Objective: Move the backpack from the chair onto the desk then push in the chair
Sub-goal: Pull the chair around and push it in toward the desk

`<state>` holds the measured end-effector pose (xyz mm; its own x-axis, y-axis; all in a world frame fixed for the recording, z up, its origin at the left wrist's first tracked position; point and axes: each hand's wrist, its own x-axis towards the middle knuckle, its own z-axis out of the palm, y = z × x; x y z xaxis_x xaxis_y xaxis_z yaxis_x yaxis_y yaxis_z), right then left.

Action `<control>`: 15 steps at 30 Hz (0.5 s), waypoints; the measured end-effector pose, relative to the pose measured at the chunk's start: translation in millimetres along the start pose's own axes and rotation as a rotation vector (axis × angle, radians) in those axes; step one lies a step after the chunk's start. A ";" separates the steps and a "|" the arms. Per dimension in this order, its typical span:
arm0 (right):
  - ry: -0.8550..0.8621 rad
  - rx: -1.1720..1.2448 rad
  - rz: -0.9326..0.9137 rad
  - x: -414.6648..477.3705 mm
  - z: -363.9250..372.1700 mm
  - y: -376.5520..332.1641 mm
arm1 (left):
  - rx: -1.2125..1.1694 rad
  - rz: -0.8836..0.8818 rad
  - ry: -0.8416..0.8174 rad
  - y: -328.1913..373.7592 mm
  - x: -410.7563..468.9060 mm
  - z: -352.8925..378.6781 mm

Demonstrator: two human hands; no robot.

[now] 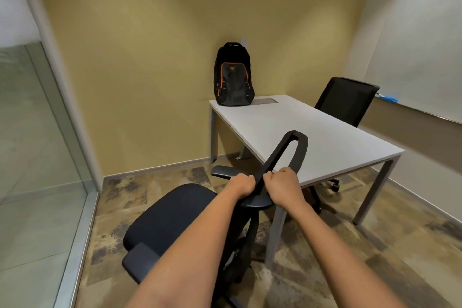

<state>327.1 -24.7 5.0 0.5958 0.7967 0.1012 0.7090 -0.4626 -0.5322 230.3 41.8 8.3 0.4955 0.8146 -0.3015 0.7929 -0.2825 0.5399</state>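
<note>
Backpack is standing upright at the far left corner of the desk, well apart from both hands. Left hand and right hand are clenching the chair backrest's top edge, side by side, the seat sitting left of the desk.

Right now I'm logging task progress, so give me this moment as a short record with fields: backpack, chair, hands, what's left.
backpack: upright on the far corner of the desk, against the wall
chair: seat empty, not under the desk, turned sideways to it
left hand: gripping the chair's backrest edge
right hand: gripping the same backrest edge
second chair: at the desk's far side
remaining: push the chair in
</note>
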 end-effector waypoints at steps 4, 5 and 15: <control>0.018 -0.183 -0.046 -33.1 13.1 -29.4 | 0.068 -0.001 -0.061 -17.1 -14.8 -16.0; -0.012 -0.256 -0.094 -41.4 14.6 -37.8 | 0.062 -0.016 -0.077 -21.8 -19.9 -20.4; -0.149 -0.188 -0.354 -12.2 -14.3 -54.2 | 0.190 -0.115 -0.079 -73.4 -53.9 -56.5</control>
<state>286.9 -14.8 44.6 0.2517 0.9603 0.1203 0.9248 -0.2021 -0.3222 125.4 47.2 29.4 0.4186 0.8067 -0.4172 0.8945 -0.2869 0.3428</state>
